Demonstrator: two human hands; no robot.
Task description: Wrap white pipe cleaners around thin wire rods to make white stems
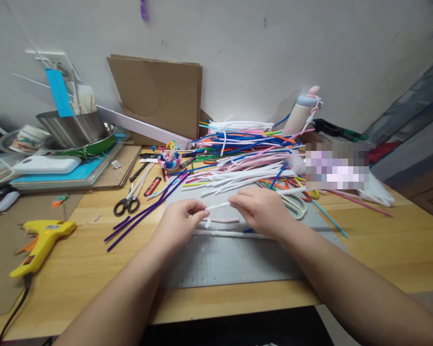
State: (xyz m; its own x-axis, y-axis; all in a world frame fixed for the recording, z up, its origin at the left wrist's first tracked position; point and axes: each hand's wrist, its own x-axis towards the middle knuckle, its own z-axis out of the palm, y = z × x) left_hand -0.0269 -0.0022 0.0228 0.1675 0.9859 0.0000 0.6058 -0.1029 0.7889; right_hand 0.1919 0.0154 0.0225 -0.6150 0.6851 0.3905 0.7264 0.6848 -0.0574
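Between my two hands a white pipe cleaner (219, 206) is stretched over the grey mat (234, 262). My left hand (182, 222) pinches its left end, where a short white piece hangs down below the fingertips. My right hand (261, 211) grips it farther right, with the fingers pressed together. Under the hands lie a short pale pink pipe cleaner (225, 220) and a long white one (220, 233). Behind them spreads a pile of white, pink and blue pipe cleaners (248, 175).
Black-handled scissors (126, 205) and purple pipe cleaners (144, 211) lie left of the mat. A yellow glue gun (43, 240) with a cord is at the far left. Cardboard (159, 98) and a bottle (299, 115) stand at the back. Green-handled scissors (296, 206) lie right.
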